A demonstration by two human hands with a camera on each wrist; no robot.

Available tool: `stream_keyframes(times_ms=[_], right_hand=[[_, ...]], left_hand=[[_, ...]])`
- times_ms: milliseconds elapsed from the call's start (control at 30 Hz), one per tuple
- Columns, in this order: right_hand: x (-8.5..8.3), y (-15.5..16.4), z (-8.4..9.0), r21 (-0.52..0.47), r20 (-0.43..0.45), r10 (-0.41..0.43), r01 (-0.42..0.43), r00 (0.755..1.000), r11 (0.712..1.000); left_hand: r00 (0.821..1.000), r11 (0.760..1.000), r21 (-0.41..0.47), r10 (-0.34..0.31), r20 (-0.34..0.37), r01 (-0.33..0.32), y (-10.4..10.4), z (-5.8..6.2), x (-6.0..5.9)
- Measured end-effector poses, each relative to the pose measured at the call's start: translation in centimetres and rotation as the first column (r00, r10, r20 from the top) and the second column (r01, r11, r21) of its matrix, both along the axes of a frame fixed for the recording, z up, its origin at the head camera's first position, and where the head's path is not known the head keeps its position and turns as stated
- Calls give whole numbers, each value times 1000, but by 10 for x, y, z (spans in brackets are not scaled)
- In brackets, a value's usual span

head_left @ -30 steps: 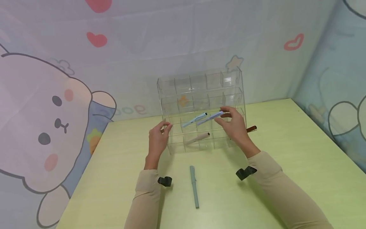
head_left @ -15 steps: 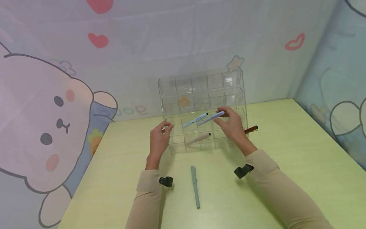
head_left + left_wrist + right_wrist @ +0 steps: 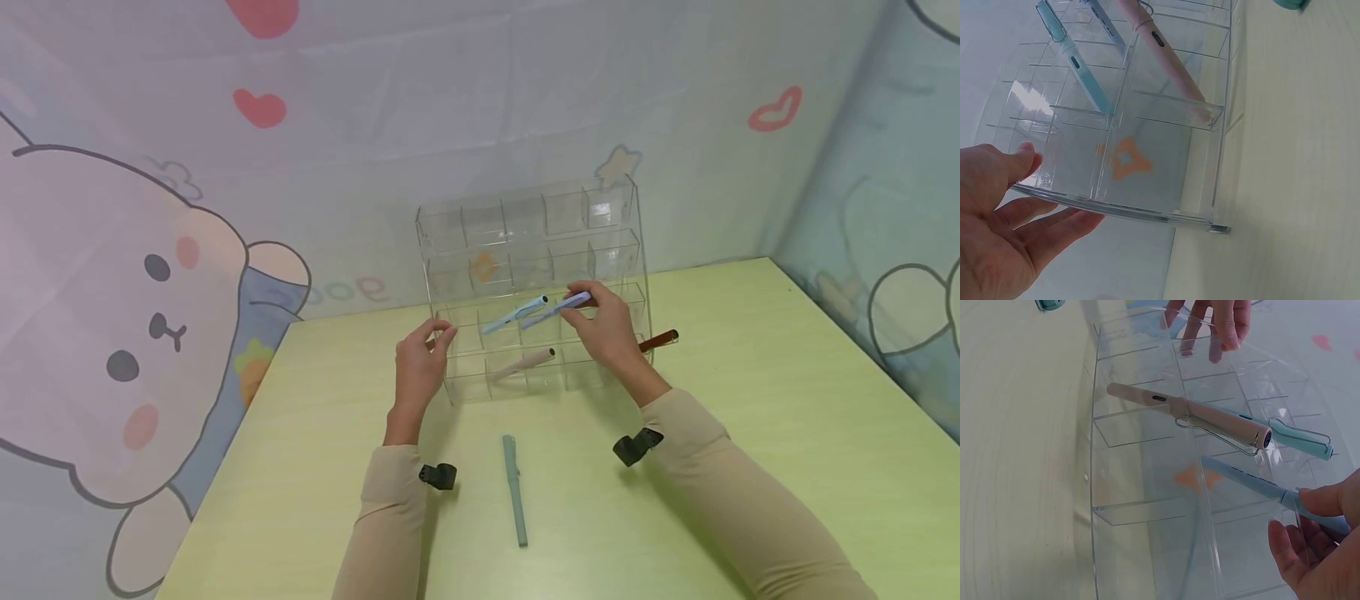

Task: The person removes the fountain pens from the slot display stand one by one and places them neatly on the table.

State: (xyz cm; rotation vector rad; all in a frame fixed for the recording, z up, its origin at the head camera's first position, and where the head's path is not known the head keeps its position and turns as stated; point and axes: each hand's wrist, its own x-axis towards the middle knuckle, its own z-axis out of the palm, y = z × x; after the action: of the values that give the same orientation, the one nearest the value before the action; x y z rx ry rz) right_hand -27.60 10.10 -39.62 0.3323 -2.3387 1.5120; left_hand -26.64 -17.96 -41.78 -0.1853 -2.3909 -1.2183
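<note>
A clear acrylic pen rack [image 3: 419, 218] with tiers of compartments stands on the table. My left hand [image 3: 422, 362] grips its left side panel, thumb in front and fingers behind in the left wrist view. My right hand [image 3: 609, 333] pinches the cap end of a lavender-blue pen [image 3: 551, 310], whose lower end lies in a compartment. Left of it in the same tier leans a light-blue pen [image 3: 516, 314]. A pink pen [image 3: 1216, 420] leans in the bottom tier. A dark red pen [image 3: 662, 339] sticks out at the right, partly hidden by my right wrist.
A grey-green capped pen [image 3: 514, 492] lies on the yellow-green table [image 3: 300, 467] in front of the rack, between my forearms. Behind stands a fabric backdrop [image 3: 360, 125] with printed cartoons; another patterned cloth [image 3: 885, 208] hangs at the right.
My right hand has shifted slightly left along the lavender-blue pen's cap, and more of the dark red pen shows. My left hand stays on the rack's side.
</note>
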Motion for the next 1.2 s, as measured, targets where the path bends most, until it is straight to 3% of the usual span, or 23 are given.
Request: stream_keyframes(times_ms=[467, 933, 1200], right_hand=[[5, 4, -5, -79, 35, -22, 24, 999, 997], [29, 16, 13, -195, -89, -59, 40, 994, 980], [41, 27, 28, -311, -165, -57, 2, 985, 950]], left_hand=[[1000, 1000, 4, -9, -8, 9, 1, -3, 2], [1000, 1000, 0, -10, -10, 10, 0, -1, 0], [1000, 1000, -6, -7, -26, 6, 0, 0, 1]])
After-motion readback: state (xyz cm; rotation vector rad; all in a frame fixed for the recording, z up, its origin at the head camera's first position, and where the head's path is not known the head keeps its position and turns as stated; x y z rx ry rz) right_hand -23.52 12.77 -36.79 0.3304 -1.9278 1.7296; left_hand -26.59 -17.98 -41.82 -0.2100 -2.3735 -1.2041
